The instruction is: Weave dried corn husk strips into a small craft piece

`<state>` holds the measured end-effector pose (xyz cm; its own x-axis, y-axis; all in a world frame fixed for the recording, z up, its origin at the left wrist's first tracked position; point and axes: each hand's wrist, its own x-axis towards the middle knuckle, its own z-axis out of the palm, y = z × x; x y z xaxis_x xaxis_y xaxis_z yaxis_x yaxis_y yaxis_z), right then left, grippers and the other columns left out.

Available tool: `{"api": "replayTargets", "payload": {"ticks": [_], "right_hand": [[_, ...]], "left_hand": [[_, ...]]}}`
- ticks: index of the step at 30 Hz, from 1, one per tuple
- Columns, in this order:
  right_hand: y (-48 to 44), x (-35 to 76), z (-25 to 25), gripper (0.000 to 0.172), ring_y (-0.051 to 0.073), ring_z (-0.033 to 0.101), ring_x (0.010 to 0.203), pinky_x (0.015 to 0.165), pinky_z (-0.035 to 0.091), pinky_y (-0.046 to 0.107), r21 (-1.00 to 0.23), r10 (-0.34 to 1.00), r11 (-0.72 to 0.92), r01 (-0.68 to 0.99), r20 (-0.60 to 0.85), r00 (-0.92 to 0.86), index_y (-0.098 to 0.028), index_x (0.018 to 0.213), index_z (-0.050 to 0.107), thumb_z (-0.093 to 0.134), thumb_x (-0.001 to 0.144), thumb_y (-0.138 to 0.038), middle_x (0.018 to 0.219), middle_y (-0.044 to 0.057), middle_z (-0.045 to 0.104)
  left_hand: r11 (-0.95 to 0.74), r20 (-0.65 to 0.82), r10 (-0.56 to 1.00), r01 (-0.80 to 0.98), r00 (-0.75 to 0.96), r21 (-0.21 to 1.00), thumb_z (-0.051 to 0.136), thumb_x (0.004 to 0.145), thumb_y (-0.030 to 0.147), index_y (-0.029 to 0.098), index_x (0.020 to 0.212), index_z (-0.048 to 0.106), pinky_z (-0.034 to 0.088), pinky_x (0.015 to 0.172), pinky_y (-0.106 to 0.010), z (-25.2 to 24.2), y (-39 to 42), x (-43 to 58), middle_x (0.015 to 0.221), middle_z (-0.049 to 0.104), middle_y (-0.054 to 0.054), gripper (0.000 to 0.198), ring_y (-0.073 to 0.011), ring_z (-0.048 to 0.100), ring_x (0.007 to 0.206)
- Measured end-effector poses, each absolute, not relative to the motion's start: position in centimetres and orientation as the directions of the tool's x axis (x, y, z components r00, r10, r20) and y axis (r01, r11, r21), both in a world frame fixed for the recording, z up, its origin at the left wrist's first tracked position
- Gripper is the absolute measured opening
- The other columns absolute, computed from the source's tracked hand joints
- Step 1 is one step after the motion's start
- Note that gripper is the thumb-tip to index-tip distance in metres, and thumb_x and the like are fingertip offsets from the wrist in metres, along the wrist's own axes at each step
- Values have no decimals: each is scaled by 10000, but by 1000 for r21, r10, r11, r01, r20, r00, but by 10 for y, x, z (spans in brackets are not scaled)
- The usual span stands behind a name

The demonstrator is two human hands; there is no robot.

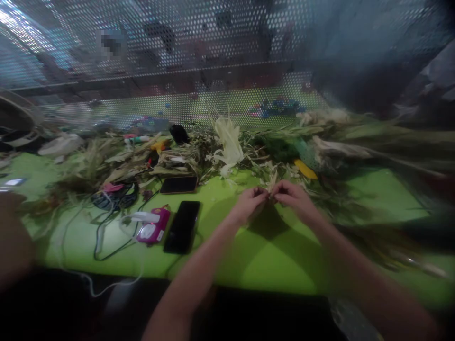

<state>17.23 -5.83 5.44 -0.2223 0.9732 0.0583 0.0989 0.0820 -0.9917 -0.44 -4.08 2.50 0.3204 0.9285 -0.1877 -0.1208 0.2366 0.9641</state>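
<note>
My left hand (250, 203) and my right hand (293, 199) meet over the green table (256, 270), fingers pinched together. Between their fingertips is a small pale corn husk piece (272, 182), its far end rising above them. The fingers cover most of it, and its exact shape is blurred. Just beyond, a pale yellow corn husk bundle (228, 144) stands upright with its tips fanned out. Loose husk scraps lie around its base. To the right of my right hand is a yellow tool handle (304, 169).
Left of my arms lie a black phone (182, 227), a second phone (178, 184) and a pink power strip (154, 226) with a white cable (76, 271) looping past the edge. Dried husks (341, 150) heap along a perforated metal screen (170, 109). Another person's blurred arm (14, 241) is at left.
</note>
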Motion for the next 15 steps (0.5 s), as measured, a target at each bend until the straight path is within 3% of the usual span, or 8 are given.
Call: {"api": "replayTargets", "payload": {"ticks": [5, 10, 15], "right_hand": [[-56, 177, 50, 83, 163, 595, 734, 675, 464, 289, -995, 974, 86, 45, 74, -214, -193, 813, 606, 614, 741, -233, 773, 13, 605], [-56, 176, 48, 163, 153, 602, 709, 675, 478, 291, -997, 983, 76, 31, 69, -170, -194, 907, 608, 620, 770, -280, 847, 20, 616], [-59, 168, 49, 287, 174, 604, 735, 638, 462, 283, -944, 986, 110, 310, 65, -153, -188, 971, 616, 689, 791, -400, 865, 38, 665]], "left_hand": [[270, -218, 906, -98, 362, 958, 697, 748, 324, 140, 800, 606, 412, 605, -225, 26, -40, -4, 674, 602, -5, 212, -95, 540, 616], [325, -259, 915, -187, 308, 927, 716, 733, 331, 144, 769, 583, 405, 590, -224, 37, -43, -1, 632, 569, 21, 232, -86, 523, 576], [322, -248, 927, -263, 280, 909, 708, 744, 313, 142, 776, 601, 429, 631, -228, 41, -46, 1, 671, 589, 12, 204, -90, 546, 619]]}}
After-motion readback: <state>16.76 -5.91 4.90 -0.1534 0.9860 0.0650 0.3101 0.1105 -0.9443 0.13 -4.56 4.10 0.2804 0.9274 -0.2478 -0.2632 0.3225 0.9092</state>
